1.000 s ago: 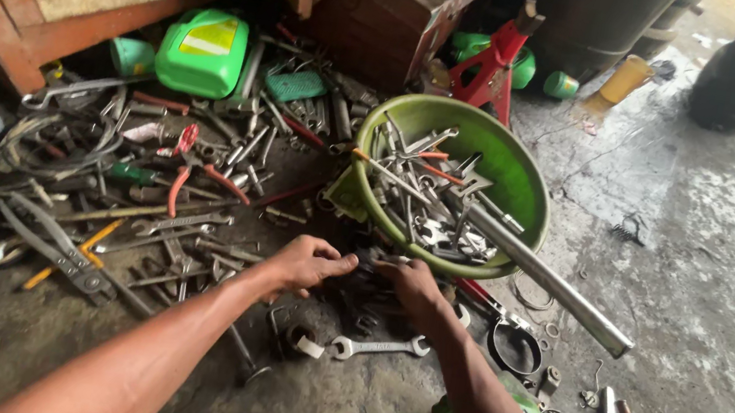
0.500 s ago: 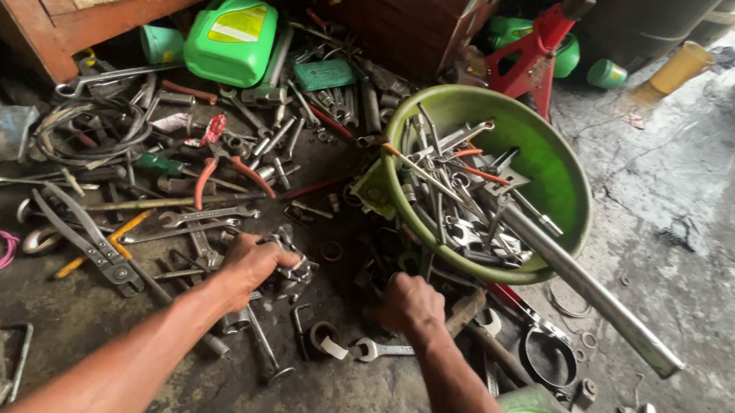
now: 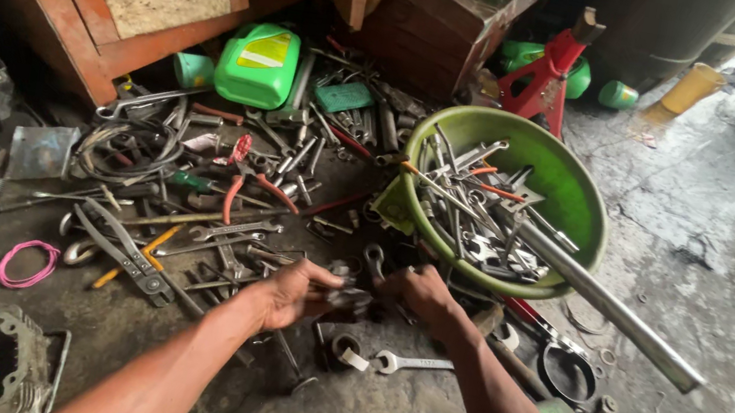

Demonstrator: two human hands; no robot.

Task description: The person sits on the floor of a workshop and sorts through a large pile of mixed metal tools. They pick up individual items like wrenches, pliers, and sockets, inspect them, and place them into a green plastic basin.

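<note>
Grimy concrete floor (image 3: pixel 730 251), tools everywhere, green basin (image 3: pixel 575 184) beside; my left hand (image 3: pixel 296 293) and right hand (image 3: pixel 418 292) both curled around one dark part (image 3: pixel 352 298), probably metal

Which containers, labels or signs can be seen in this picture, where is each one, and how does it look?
Green jug: flat plastic can lying by the red cabinet, with a yellow and white label.
Yellow bottle: top right on the wet floor, tilted.
Green bottles: behind the red jack stand, lying down.
No signs or screens.
</note>
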